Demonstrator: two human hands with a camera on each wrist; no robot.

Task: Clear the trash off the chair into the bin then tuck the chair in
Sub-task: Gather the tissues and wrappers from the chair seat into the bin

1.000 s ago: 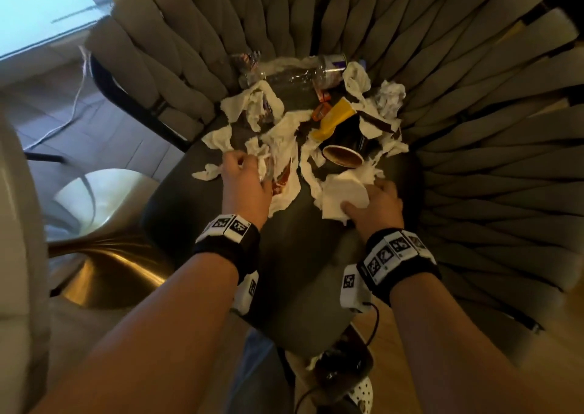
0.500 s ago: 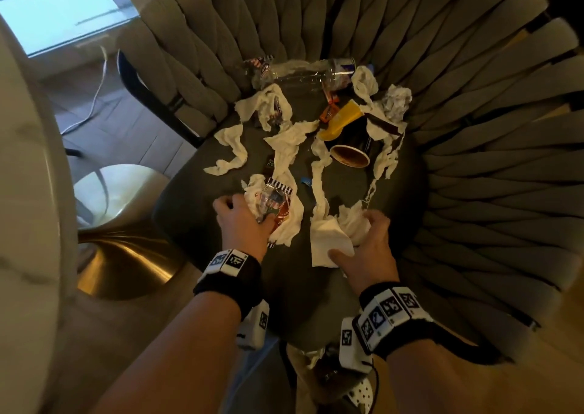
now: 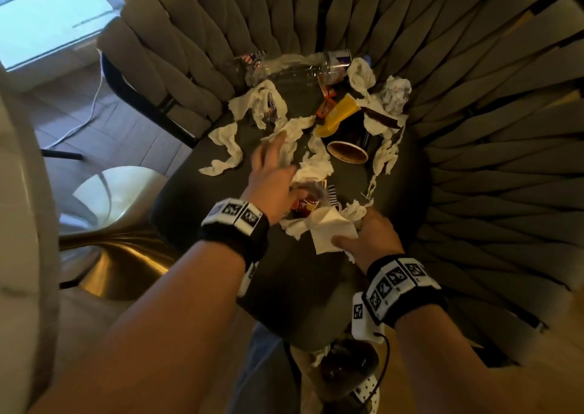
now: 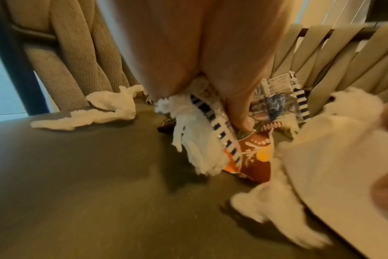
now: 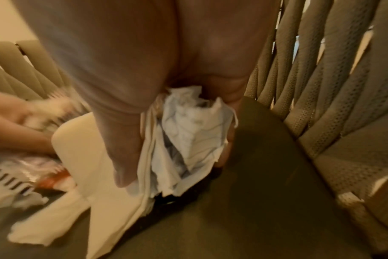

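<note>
The chair's dark seat (image 3: 300, 290) is strewn with trash: torn white tissues (image 3: 226, 148), a clear plastic bottle (image 3: 300, 69), a tipped paper cup (image 3: 347, 154) and a yellow wrapper (image 3: 336, 116). My left hand (image 3: 271, 176) lies mid-seat, its fingers stretched onto a tissue strip (image 3: 292, 135). Its thumb (image 4: 239, 113) pinches striped and orange snack wrappers (image 4: 255, 157) and a tissue (image 4: 197, 140) against the palm. My right hand (image 3: 369, 239), near the seat's front edge, grips crumpled white napkins (image 5: 188, 136), with a flat napkin (image 3: 331, 233) sticking out of the fist.
The woven grey chair back (image 3: 474, 129) wraps round the seat. A white table (image 3: 19, 224) on a gold base (image 3: 110, 255) stands at the left. A dark round container (image 3: 347, 363) with tissue at its rim sits below the seat's front edge, beside a spotted slipper (image 3: 366, 393).
My left hand has moved forward from the near part of the seat to the tissue strip in the middle, still holding the wrappers. My right hand keeps its napkins and has barely moved.
</note>
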